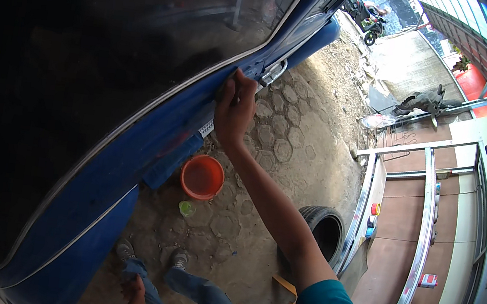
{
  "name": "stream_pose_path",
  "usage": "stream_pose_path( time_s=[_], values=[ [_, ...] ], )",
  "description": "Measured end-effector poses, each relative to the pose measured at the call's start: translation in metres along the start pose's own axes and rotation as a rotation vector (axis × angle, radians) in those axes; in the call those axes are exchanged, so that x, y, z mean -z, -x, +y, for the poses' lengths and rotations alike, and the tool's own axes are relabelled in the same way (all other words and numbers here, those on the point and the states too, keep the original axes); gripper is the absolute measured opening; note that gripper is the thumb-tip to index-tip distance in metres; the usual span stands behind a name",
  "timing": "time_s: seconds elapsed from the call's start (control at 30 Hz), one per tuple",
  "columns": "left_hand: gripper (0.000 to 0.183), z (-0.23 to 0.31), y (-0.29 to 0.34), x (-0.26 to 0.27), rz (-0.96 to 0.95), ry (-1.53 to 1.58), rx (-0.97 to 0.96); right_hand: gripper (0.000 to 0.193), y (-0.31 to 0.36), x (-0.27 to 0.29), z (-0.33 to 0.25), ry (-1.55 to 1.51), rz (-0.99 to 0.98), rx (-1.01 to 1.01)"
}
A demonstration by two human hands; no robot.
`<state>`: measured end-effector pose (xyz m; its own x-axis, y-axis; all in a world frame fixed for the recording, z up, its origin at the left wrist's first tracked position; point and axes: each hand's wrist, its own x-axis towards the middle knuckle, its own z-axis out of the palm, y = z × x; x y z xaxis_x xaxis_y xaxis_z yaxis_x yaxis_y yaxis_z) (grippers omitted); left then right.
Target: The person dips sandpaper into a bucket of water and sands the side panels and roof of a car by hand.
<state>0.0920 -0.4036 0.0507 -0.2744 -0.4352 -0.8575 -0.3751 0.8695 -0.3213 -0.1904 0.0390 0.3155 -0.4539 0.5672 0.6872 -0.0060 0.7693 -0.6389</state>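
The right hand (236, 108) curled against the blue panel (140, 144), where uneven pressure could have scratched it — its grip, and that of the left hand (133, 290), impossible to tell.

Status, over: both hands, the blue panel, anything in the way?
Right hand at blue panel, grip contents unclear. Left hand low, off panel. Orange bucket on ground, apart from both hands.

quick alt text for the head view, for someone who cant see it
A person's curled right hand is at the side of a blue vehicle, while the left hand is low near their legs. An orange-red bucket and black tyre are on paved ground.
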Motion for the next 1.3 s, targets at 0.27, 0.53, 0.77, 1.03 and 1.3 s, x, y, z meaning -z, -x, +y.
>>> stream_pose_path(
  time_s=[0.27,0.53,0.77,1.03,1.3],
  values=[
    [0.084,-0.022,-0.03,-0.065,0.16,0.02,0.09,0.022,0.043,-0.014,-0.04,-0.141,-0.033,-0.189],
    [0.064,-0.057,0.039,-0.054,0.097,0.171,0.018,0.025,0.03,-0.007,-0.077,-0.16,0.081,-0.354],
    [0.046,-0.195,-0.001,-0.039,0.428,0.272,-0.544,0.022,0.157,-0.025,-0.139,-0.234,-0.186,0.097],
    [0.035,-0.204,0.081,0.214,1.54,0.675,-0.466,0.02,0.153,-0.031,-0.178,-0.23,0.092,-0.179],
    [0.047,-0.166,0.045,0.286,1.59,0.919,-0.389,0.019,0.142,-0.032,-0.224,-0.437,0.151,-0.641]
  ],
)
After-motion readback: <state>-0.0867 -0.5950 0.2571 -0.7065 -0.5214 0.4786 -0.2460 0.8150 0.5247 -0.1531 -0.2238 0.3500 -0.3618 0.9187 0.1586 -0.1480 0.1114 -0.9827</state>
